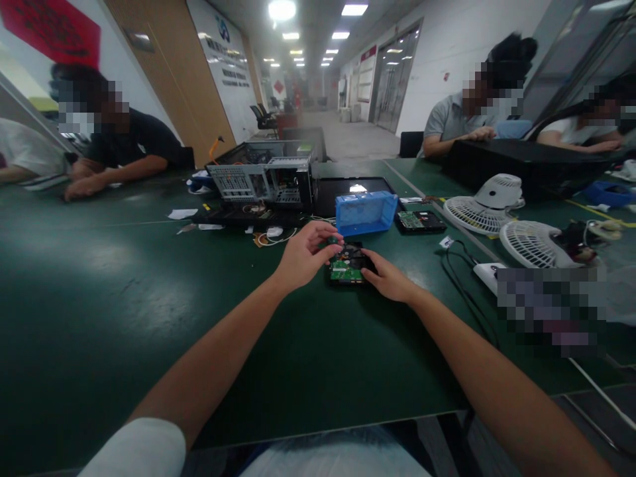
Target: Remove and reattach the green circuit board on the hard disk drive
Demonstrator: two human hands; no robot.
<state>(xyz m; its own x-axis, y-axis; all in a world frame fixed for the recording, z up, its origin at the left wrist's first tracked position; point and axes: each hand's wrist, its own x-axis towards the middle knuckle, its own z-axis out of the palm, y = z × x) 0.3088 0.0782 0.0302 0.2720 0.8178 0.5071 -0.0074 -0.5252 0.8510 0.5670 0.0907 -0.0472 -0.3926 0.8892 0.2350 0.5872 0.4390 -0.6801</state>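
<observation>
A hard drive (346, 271) with a green circuit board lies on the green table before me. My right hand (390, 273) grips its right side, thumb and fingers at the edge. Over the drive's upper left corner is my left hand (311, 255), its fingertips pinched around a small dark round-topped tool (332, 240); the tool's lower part is hidden, so I cannot tell whether it touches the drive. Just behind the drive stands a blue plastic bin (365, 222), tipped so that its open side faces me. A second hard drive (421, 222) rests right of the bin.
An open computer case (263, 182) stands at the back left, with cables and paper scraps before it. A dark flat panel (348, 187) lies behind the bin. White fan parts (484, 205), a power strip (489, 275) and black cables (460, 285) are on the right. Other people sit across the table.
</observation>
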